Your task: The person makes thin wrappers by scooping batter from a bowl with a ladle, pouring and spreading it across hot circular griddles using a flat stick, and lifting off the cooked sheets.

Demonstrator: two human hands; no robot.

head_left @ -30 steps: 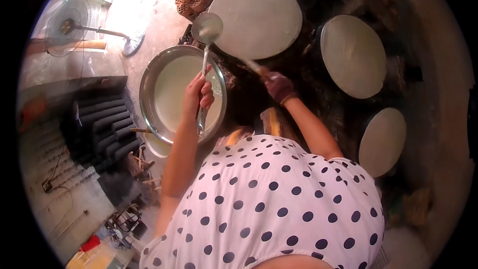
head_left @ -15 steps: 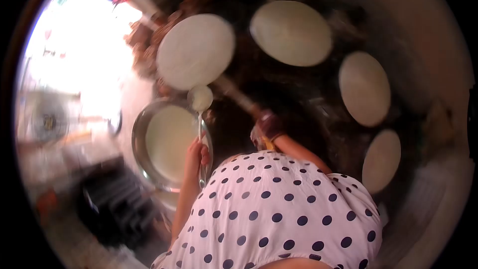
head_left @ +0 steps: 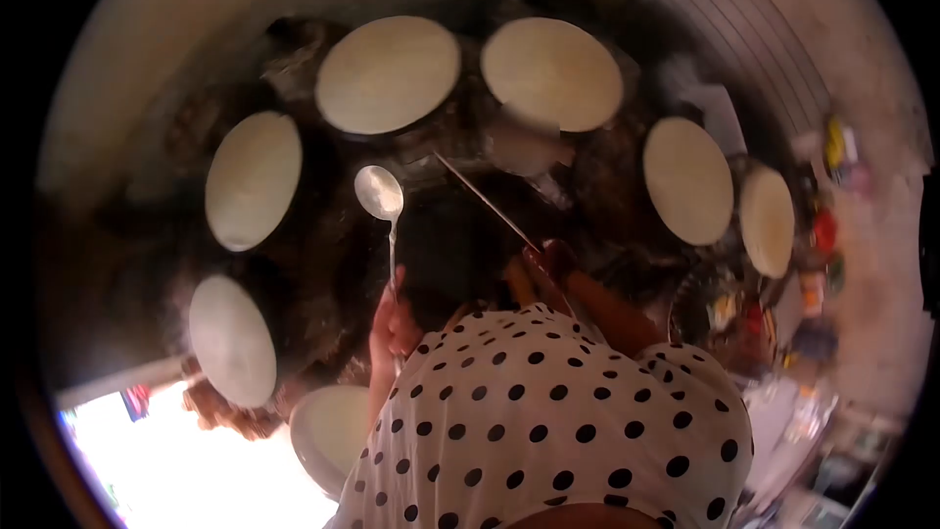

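Pale circles [head_left: 388,74] ring the person [head_left: 548,421], maybe for easy reach.
A bowl [head_left: 302,456] sits near the left hand [head_left: 394,323], curled tight round a ladle [head_left: 379,193] (by its handle, likely for reach) inside the ring; the dim right hand [head_left: 556,260] seems closed round a thin stick [head_left: 485,202].

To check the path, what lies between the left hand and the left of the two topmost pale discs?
In the head view, the ladle, which the left hand holds, then a dark gap before that disc.
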